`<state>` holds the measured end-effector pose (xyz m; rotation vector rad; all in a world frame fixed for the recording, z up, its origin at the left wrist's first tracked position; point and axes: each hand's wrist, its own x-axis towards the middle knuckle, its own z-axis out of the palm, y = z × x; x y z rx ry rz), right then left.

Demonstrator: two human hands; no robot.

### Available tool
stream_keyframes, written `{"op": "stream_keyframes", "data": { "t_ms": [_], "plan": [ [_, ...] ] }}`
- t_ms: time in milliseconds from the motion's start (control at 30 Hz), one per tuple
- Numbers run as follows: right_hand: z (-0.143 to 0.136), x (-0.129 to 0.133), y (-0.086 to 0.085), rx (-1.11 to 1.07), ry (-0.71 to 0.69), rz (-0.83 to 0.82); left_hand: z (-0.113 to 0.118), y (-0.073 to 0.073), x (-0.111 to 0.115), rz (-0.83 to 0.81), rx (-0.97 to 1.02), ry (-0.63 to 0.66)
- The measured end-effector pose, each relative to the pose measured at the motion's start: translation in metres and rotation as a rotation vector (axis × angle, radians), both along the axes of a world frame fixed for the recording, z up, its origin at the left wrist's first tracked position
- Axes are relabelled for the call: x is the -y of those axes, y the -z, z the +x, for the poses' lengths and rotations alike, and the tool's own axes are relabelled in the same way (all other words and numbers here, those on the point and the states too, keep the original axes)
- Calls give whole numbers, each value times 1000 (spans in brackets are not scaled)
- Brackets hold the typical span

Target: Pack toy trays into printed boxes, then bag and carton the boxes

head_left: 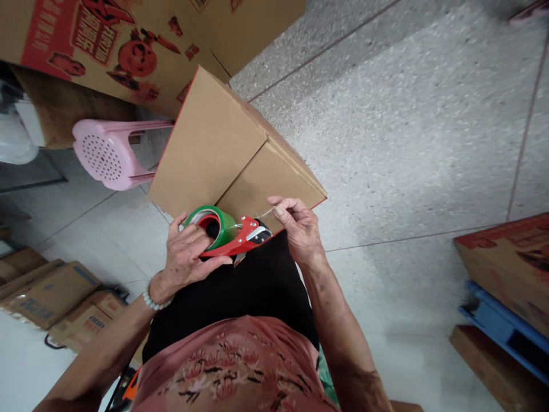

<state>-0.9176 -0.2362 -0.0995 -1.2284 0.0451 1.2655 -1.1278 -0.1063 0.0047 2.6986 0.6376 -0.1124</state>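
My left hand point(187, 252) is closed around a red tape dispenser point(246, 236) that carries a green-edged roll of tape point(227, 228). Just right of the dispenser's cutting end, my right hand point(298, 226) pinches the loose end of the clear tape point(268, 212) between thumb and forefinger. The tape strip is thin and hard to make out. Beneath and beyond both hands stands a brown cardboard box point(214, 137), its top flaps folded down with a seam running between them.
A pink stool point(103, 154) stands left of the box. Behind it is a large printed carton point(171, 51). Flattened cartons point(51, 292) lie at the lower left. Another printed carton point(510, 263) sits by a blue plastic object point(506, 326) on the right.
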Motion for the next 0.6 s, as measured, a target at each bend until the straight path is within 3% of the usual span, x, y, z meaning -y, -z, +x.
{"op": "stream_keyframes", "data": {
  "t_ms": [267, 600],
  "plan": [
    [-2, -2, 4, -194, 27, 36, 0, 0, 3, -31, -34, -13],
    [7, -4, 6, -123, -65, -6, 1, 2, 8, -75, -23, -35]
  ]
}}
